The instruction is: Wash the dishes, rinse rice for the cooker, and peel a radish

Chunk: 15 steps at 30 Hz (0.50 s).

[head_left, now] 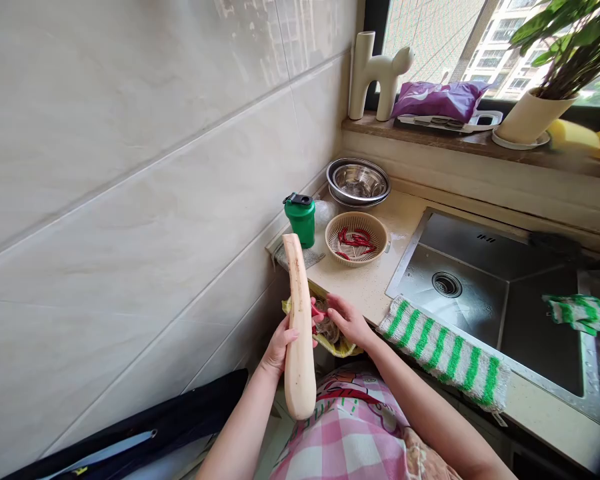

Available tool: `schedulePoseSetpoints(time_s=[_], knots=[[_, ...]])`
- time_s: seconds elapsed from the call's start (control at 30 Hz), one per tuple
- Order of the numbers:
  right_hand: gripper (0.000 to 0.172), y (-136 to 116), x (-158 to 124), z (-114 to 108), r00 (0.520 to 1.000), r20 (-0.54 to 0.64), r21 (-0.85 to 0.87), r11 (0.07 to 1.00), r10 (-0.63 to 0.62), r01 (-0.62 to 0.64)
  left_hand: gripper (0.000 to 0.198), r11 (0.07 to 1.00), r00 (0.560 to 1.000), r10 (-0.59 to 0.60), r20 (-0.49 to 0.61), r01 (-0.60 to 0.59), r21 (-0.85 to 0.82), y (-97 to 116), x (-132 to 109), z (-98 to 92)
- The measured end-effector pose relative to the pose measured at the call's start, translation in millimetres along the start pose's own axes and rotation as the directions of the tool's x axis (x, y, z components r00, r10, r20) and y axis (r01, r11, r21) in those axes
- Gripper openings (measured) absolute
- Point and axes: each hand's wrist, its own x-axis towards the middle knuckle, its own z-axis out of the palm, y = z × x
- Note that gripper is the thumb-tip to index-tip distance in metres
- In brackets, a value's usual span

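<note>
Wrapped around a long, pale, peeled lotus root (300, 333) is my left hand (280, 343). The root stands nearly upright in the view, narrow at the top and thick at the bottom, with brown specks down its side. My right hand (349, 319) is just right of the root, its fingers closed on a small red peeler (320, 311). The root partly hides the peeler and some fingers. Under both hands is a bin with a yellow bag (344, 349), which has peelings in it.
Red chillies (356, 241) lie in a beige colander (330, 248). A green shaker cup (301, 220) and steel bowls (359, 183) stand behind. Right are a steel sink (460, 257) and a green-striped cloth (445, 350) over the counter edge. A tiled wall (180, 220) bounds the left.
</note>
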Motion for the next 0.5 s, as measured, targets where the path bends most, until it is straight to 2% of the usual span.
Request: schedulePoseSetpoints(time_s=[0.1,0.2,0.27,0.33,0.4,0.43,0.5], knots=[[0.042,-22,14,1,0.971,0.24,0.245,0.969,-0.018,-0.043,0.068,0.994,0.994,-0.108,0.01,0.107,0.035,-2,0,-0.6],[0.033,-31,18,3,0.923,0.385,0.276,0.954,0.001,-0.116,0.067,0.975,0.978,-0.207,0.01,0.205,0.088,-2,-2,0.2],[0.031,-31,16,3,0.91,0.414,0.272,0.949,0.034,-0.159,0.068,0.962,0.969,-0.249,0.008,0.246,0.115,1,-5,2.5],[0.034,-25,11,2,0.93,0.353,0.33,0.917,0.1,-0.224,0.069,0.95,0.96,-0.282,-0.005,0.279,0.142,7,-10,5.5],[0.034,-17,7,-2,0.953,0.19,0.429,0.853,0.237,-0.298,0.069,0.934,0.947,-0.32,-0.012,0.317,0.162,15,-16,7.5],[0.031,-13,4,-5,0.942,0.093,0.489,0.81,0.321,-0.324,0.069,0.925,0.939,-0.344,-0.011,0.34,0.168,18,-18,7.7],[0.028,-5,1,-12,0.884,-0.069,0.625,0.711,0.462,-0.323,0.071,0.899,0.914,-0.406,-0.011,0.401,0.174,23,-21,6.0]])
